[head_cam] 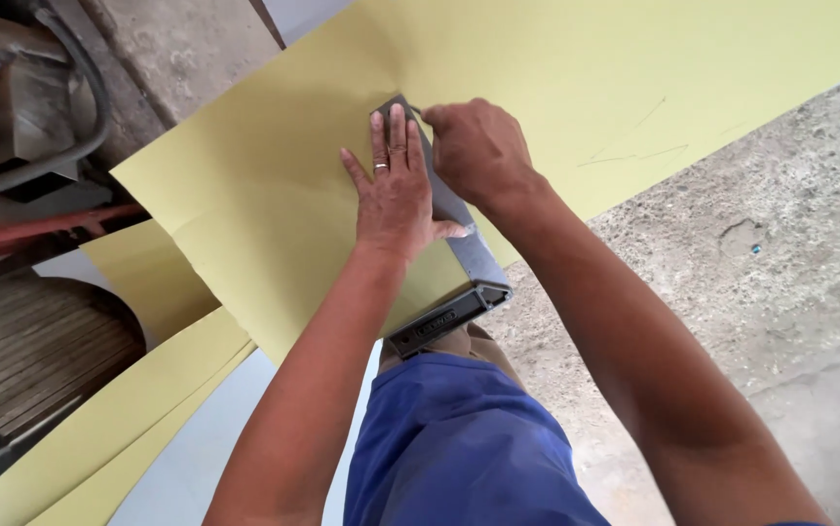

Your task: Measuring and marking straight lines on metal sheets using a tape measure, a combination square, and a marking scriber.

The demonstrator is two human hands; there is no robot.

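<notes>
A large pale yellow sheet lies across the work area. On it rests a metal try square, its blade running up the sheet and its dark stock hooked on the sheet's near edge. My left hand lies flat on the blade with fingers spread, a ring on one finger. My right hand is closed beside the blade's far end, pinching a thin marking tool whose tip shows at the blade's top; the tool itself is mostly hidden. My blue-clad knee is below.
A rough concrete floor spreads to the right. More yellow sheets and a grey panel lie lower left. A round slatted wooden piece, a red bar and grey machinery with hoses crowd the left side.
</notes>
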